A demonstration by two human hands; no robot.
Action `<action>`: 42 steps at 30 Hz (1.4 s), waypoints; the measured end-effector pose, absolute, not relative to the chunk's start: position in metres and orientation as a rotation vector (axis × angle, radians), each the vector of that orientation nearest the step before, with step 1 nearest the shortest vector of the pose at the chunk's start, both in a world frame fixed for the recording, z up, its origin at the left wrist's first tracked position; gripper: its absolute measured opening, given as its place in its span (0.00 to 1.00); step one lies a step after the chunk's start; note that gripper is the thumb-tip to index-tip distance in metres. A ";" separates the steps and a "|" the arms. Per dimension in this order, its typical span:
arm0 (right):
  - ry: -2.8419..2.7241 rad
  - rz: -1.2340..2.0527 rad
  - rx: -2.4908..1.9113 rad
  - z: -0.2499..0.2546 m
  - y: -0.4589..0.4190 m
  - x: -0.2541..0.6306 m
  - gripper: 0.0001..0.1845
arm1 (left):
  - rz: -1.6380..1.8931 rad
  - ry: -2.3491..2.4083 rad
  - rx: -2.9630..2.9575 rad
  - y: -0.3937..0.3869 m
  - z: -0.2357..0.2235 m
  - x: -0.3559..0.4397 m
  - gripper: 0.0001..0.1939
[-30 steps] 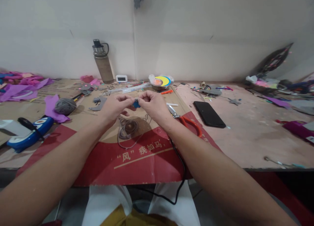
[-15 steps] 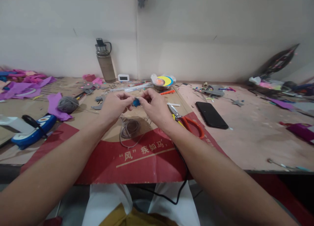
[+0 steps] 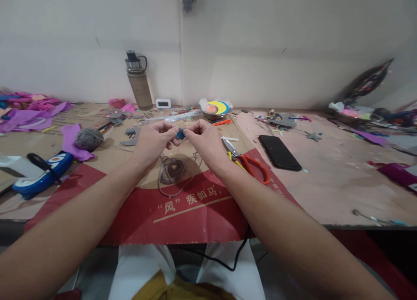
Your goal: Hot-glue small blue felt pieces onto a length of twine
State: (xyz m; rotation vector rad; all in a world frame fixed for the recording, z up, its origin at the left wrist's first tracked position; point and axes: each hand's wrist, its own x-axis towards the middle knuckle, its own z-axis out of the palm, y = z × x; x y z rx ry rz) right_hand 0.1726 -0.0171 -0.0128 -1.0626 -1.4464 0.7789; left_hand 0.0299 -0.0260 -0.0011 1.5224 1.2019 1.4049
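Between my fingertips is a small blue piece [image 3: 180, 134], perhaps felt; its exact shape is partly covered. My left hand [image 3: 158, 139] pinches it from the left, thumb and fingers closed. From the other side my right hand [image 3: 202, 139] grips its right edge in a pinch. Both hands are held above the cardboard sheet [image 3: 202, 222]. Below them lies a loose coil of thin grey cord [image 3: 172, 169], with a strand running up near my right hand. Orange-handled scissors [image 3: 256, 167] rest beside my right wrist, blades pointing away.
A black phone [image 3: 280, 152] lies to the right. On the left are a ball of grey yarn [image 3: 89, 138] and a blue and white object [image 3: 42, 178]. A water bottle [image 3: 140, 87], a small white clock [image 3: 163, 103] and a bowl [image 3: 216, 115] stand at the back.
The blue piece has turned slightly between my fingertips and shows a narrower outline. Both hands keep nearly the same place and still pinch it.
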 end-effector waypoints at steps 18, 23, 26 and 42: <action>-1.287 1.294 -0.793 -0.007 -0.016 0.176 0.08 | 1.284 0.943 1.211 -0.022 0.003 0.027 0.07; -1.270 1.498 -0.683 -0.005 -0.017 0.182 0.09 | 1.237 1.003 1.139 -0.021 0.006 0.025 0.09; -1.274 1.479 -0.736 -0.005 -0.018 0.180 0.10 | 1.260 1.005 1.191 -0.020 0.003 0.024 0.09; -0.978 1.549 -0.728 -0.009 -0.016 0.172 0.13 | 1.253 0.818 1.153 -0.028 0.003 0.035 0.06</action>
